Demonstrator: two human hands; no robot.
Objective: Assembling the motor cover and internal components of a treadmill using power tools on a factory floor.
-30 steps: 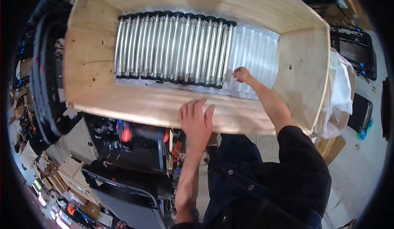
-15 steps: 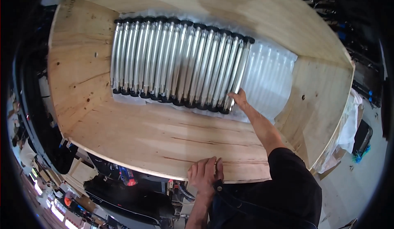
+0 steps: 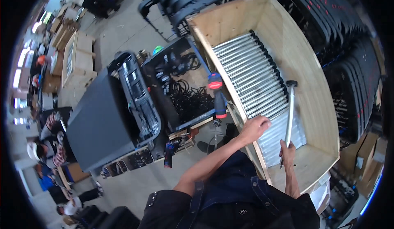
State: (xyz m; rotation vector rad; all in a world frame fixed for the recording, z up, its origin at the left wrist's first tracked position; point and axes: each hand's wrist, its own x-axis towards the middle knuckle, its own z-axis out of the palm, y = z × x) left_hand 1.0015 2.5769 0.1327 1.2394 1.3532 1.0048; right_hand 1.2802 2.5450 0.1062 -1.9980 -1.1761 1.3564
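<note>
My right hand is closed around the lower part of a metal tube. The tube stands tilted upward over the crate, with a black round cap at its upper end. Over the near rim of the wooden crate, my left hand is loosely curled, with nothing visible in it. Inside the crate, a row of similar silver tubes lies side by side with black caps at their ends. Translucent ribbed wrapping lies bare beside the row, below both hands.
A red and black cordless driver is beside the crate's left rim. Further left stand a dark bin of black parts and a large dark grey shell. Black frames are stacked beyond the crate. Other people are at far left.
The right hand has lifted a tube out of the row and raised it. My left hand has shifted along the crate's rim and curled. The view has turned leftward, showing more of the workshop.
</note>
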